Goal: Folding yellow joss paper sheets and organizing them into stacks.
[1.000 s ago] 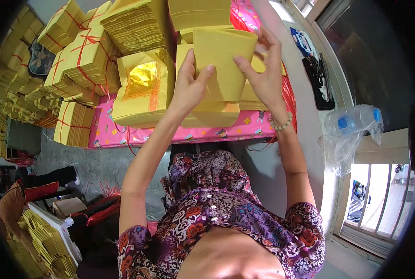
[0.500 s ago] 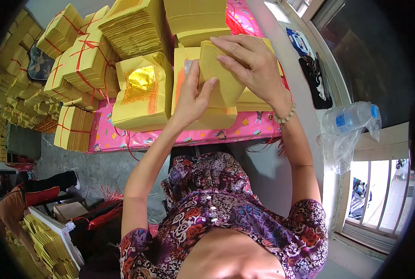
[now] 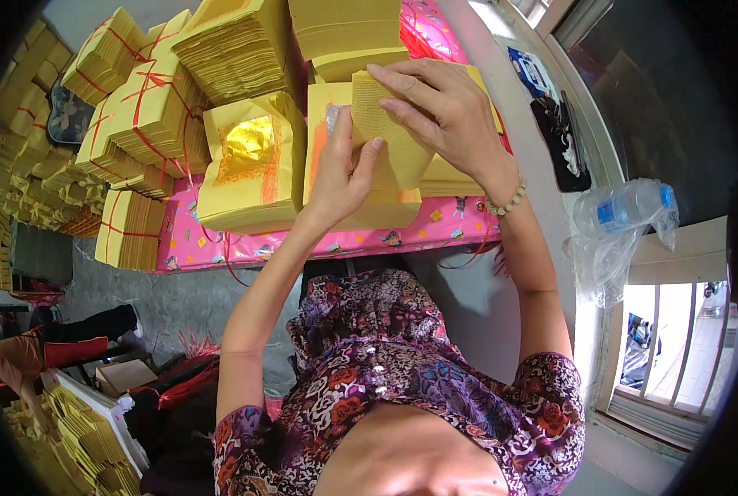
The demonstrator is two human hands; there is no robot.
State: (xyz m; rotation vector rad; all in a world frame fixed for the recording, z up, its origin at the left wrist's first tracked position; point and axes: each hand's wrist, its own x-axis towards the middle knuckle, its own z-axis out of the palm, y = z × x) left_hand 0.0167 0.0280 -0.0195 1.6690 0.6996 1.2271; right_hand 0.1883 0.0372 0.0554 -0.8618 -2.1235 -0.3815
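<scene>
My left hand (image 3: 344, 169) grips the left edge of a folded yellow paper sheet (image 3: 395, 161), thumb over it. Across the top of the same sheet lies my right hand (image 3: 443, 112), pressing it down with fingers spread; a bead bracelet (image 3: 505, 201) is on that wrist. The sheet rests on a stack of yellow paper (image 3: 377, 211) standing on a pink patterned table (image 3: 319, 244). To the left stands another yellow stack topped by a sheet with a gold foil square (image 3: 249, 149).
Bundles of yellow paper tied with red string (image 3: 150, 116) crowd the table's left and back. A plastic bottle in a clear bag (image 3: 625, 215) sits on the window ledge at right, near a black object (image 3: 563, 140). More paper stacks (image 3: 79, 430) lie on the floor lower left.
My right hand has moved from the sheet's right edge to lie flat across its top, folding it over. My left hand stays on the left edge.
</scene>
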